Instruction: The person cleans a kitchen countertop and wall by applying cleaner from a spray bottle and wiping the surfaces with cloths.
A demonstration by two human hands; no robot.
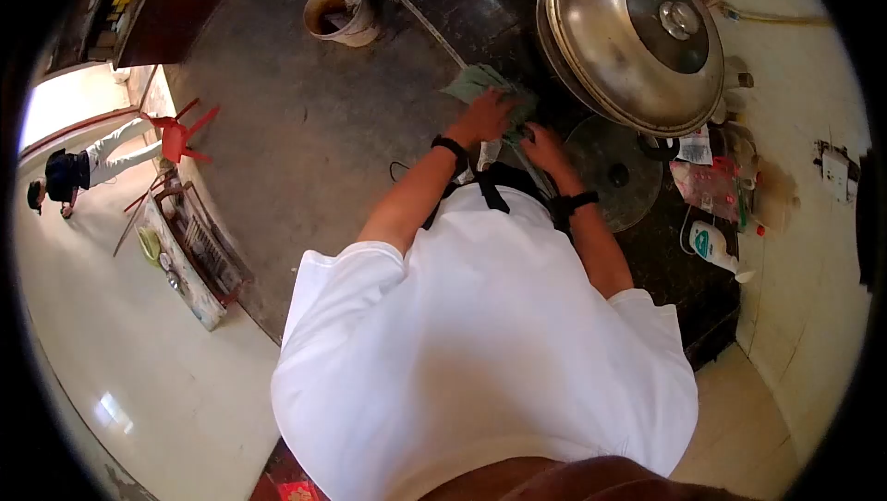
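Strong fisheye bend with black corners, daylight flooding in from the doorway (69, 103) at left — floor glare, dim dark surface (305, 122), soft focus.

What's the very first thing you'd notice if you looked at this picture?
The huge shiny metal lid at the top right, on the dark counter, catches the eye first. Just below it, the left hand and right hand are both on a green cloth at the counter's edge. Far left, a red plastic chair stands by another person on the pale floor.
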